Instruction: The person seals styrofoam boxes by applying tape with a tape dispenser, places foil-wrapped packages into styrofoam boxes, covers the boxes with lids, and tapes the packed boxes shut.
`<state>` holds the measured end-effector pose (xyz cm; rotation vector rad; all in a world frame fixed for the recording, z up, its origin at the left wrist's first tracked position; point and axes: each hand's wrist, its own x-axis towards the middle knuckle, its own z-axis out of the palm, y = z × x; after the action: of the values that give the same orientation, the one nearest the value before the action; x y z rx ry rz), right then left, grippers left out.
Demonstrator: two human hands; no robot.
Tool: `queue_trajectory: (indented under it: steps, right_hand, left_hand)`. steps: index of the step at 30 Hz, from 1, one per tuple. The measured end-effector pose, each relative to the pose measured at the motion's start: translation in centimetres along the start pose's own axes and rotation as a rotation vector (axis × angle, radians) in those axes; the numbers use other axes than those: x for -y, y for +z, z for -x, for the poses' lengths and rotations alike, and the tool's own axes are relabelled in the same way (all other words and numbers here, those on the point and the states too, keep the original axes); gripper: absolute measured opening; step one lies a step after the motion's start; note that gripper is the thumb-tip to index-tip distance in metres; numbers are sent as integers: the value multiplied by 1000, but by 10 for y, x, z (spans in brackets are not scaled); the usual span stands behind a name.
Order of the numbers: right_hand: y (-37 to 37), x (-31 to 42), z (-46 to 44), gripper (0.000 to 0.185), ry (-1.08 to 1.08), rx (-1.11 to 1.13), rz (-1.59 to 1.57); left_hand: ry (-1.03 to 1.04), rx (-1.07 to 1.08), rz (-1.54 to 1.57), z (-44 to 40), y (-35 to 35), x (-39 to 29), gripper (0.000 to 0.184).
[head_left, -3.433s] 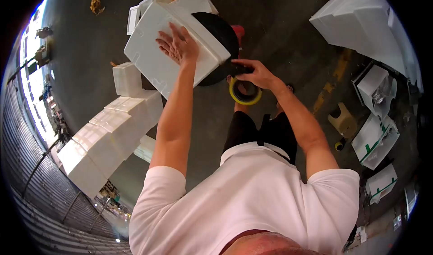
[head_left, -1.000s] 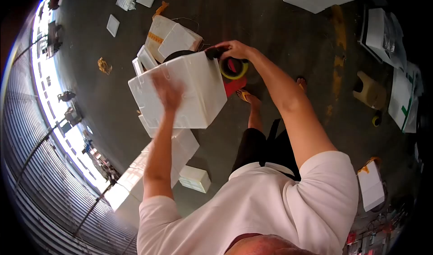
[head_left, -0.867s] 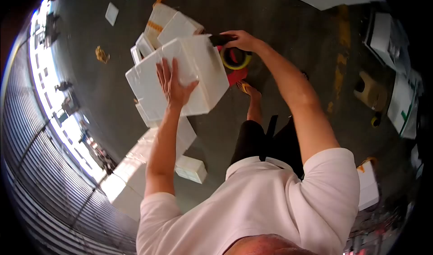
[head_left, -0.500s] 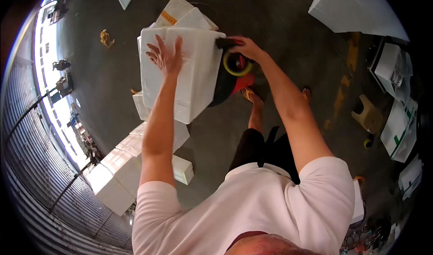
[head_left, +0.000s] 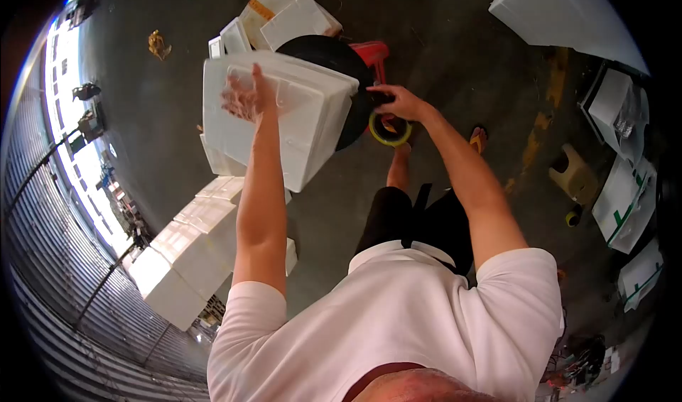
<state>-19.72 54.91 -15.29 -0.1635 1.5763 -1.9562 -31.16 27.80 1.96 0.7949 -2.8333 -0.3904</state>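
A white foam box (head_left: 284, 121) sits tilted on a round black surface (head_left: 323, 50). My left hand (head_left: 245, 98) is over the box's upper face with its fingers spread, somewhat blurred; whether it touches the face cannot be made out. To the right of the box, my right hand (head_left: 401, 105) is closed on a dark tape dispenser. A roll of yellow-edged tape (head_left: 389, 129) hangs below that hand. Behind the round surface, a red object (head_left: 371, 52) shows.
White boxes (head_left: 188, 242) stand in a row at the lower left. More boxes and lids (head_left: 298, 22) lie beyond the black surface. On the right are a large white stack (head_left: 561, 11), a beige stool (head_left: 574, 177) and green-taped boxes (head_left: 625, 203).
The foam box has turned, and more of the black surface and red object shows. My right hand, with the tape dispenser, has moved away from the box's edge, slightly right and down.
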Motion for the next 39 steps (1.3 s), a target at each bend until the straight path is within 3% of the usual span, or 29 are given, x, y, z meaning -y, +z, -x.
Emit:
queue_trajectory:
  steps: [1, 2, 3, 5, 7, 9, 11, 13, 15, 20, 21, 23, 25, 27, 28, 29, 31, 33, 35, 36, 38, 39]
  right_hand:
    - [-3, 5, -14, 55, -11, -12, -5]
    - [-7, 14, -31, 55, 27, -8, -59]
    - [-12, 20, -46, 55, 67, -4, -114]
    - [-15, 19, -60, 54, -50, -56, -115]
    - [-15, 12, -42, 54, -120, -156, -4]
    - [-15, 17, 4, 54, 119, 46, -170]
    - [7, -23, 50, 57, -6, 13, 29]
    - [20, -2, 83, 60, 154, 77, -24]
    - [21, 8, 86, 60, 147, 56, 5]
    - [25, 40, 71, 59, 221, 23, 52]
    - [38, 36, 80, 61, 54, 148, 509]
    - [63, 2, 79, 63, -119, 256, 960]
    - [57, -25, 77, 73, -60, -312, -40]
    - [20, -20, 49, 78, 54, -746, -521]
    - [5, 17, 33, 77, 63, -980, -627]
    - [18, 23, 12, 77, 63, -982, -625]
    - [47, 23, -31, 69, 0, -1373, -154]
    - [80, 23, -22, 70, 21, -1394, -233]
    - [99, 5, 14, 74, -29, -1054, -67]
    - [111, 9, 26, 74, -42, -1055, -45]
    - [119, 13, 40, 64, 107, -1055, -383]
    - [109, 21, 41, 64, 90, -1054, -363]
  left_hand:
    - [-125, -38, 94, 0, 0, 0, 80]
    - [-111, -37, 93, 8, -4, 0, 80]
    - [207, 45, 11, 25, -12, 3, 84]
    - [834, 233, -162, 55, -22, 11, 94]
    - [685, 197, -121, 53, -15, -6, 93]
    - [571, 168, -118, 51, -8, -11, 93]
    - [491, 142, -136, 45, -3, -13, 93]
    - [403, 113, -144, 41, 1, -19, 94]
    - [236, 113, -148, 38, 1, -29, 94]
    - [54, 106, -110, 31, 2, -40, 97]
    - [62, 99, -96, 30, 2, -45, 97]
    - [-129, 68, -124, 19, 5, -46, 101]
    - [-191, 57, -162, 12, 5, -54, 103]
    - [-271, 19, -94, 13, 5, -56, 103]
    - [-284, 5, -82, 13, 4, -59, 101]
    - [-284, 7, -81, 15, 3, -58, 101]
    - [-276, -1, -61, 14, 2, -60, 97]
    - [-321, -32, -57, 11, -4, -67, 95]
    - [-382, -46, -50, 13, 0, -63, 93]
    - [-392, -78, -18, 5, 1, -53, 91]
    - [-405, -113, 38, -6, 11, -43, 90]
    - [-408, -143, 83, -8, 13, -40, 89]
